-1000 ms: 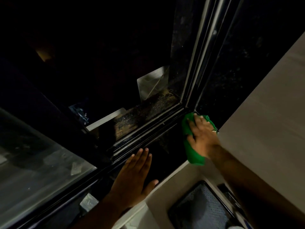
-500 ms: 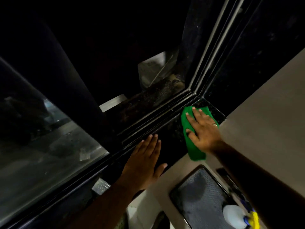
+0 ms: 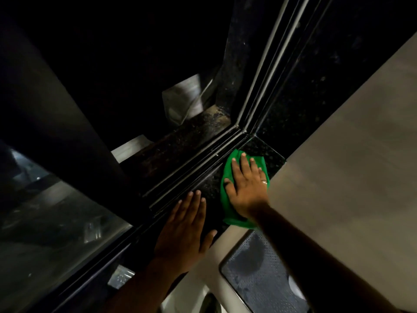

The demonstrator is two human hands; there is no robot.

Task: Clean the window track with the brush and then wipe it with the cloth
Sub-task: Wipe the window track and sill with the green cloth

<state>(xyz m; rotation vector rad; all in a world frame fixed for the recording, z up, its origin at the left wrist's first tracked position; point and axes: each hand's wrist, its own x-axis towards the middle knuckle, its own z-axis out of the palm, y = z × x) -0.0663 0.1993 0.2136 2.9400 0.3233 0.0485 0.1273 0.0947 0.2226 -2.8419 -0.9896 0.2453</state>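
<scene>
Right of frame centre, on the dark speckled sill (image 3: 269, 152) just beside the window track (image 3: 203, 163), the green cloth (image 3: 228, 177) is pressed flat under the right hand (image 3: 247, 186), fingers spread and unclenched, while the left hand (image 3: 184, 231) is laid palm-down, empty, fingers extended, lower left of it.

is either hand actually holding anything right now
The right hand presses flat on the green cloth, covering its middle. The left hand holds nothing.
</scene>
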